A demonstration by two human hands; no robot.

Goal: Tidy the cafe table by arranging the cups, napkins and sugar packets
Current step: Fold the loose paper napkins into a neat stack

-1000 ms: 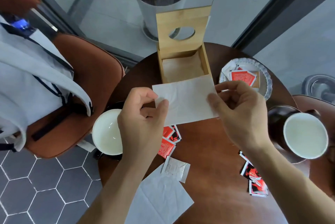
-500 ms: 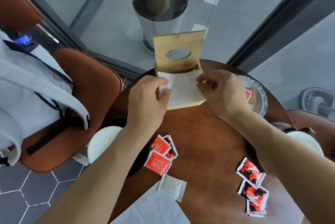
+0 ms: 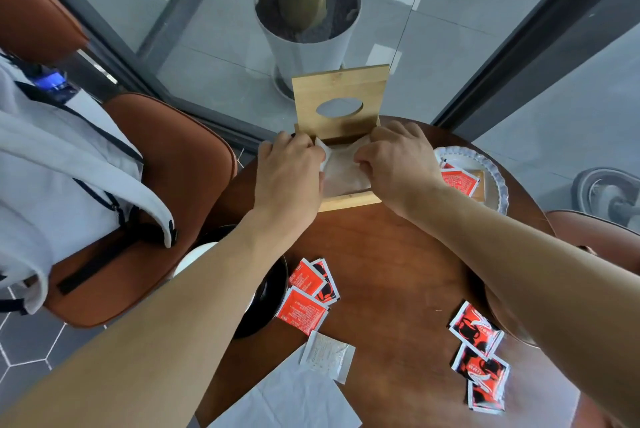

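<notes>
A wooden napkin box (image 3: 341, 200) with its lid raised stands at the far side of the round brown table (image 3: 391, 254). A white napkin (image 3: 343, 173) lies inside it. My left hand (image 3: 289, 174) pinches the napkin's left edge, and my right hand (image 3: 394, 164) pinches its right edge, fingers curled down into the box. Red sugar packets (image 3: 310, 292) lie mid-table and more red packets (image 3: 479, 358) lie at the right. A white packet (image 3: 327, 355) rests on another napkin (image 3: 291, 396) near the front edge. A white cup (image 3: 188, 261) on a dark saucer (image 3: 268, 299) peeks from under my left forearm.
A white scalloped dish (image 3: 491, 171) holding red packets sits right of the box. A brown chair (image 3: 180, 178) with a grey backpack (image 3: 52, 164) stands left of the table. A potted trunk (image 3: 308, 25) stands behind glass. Another brown chair edge (image 3: 595, 230) is at right.
Both hands carried the napkin away from me and lowered it into the wooden box. The view moved forward, so the right cup is now hidden under my right forearm.
</notes>
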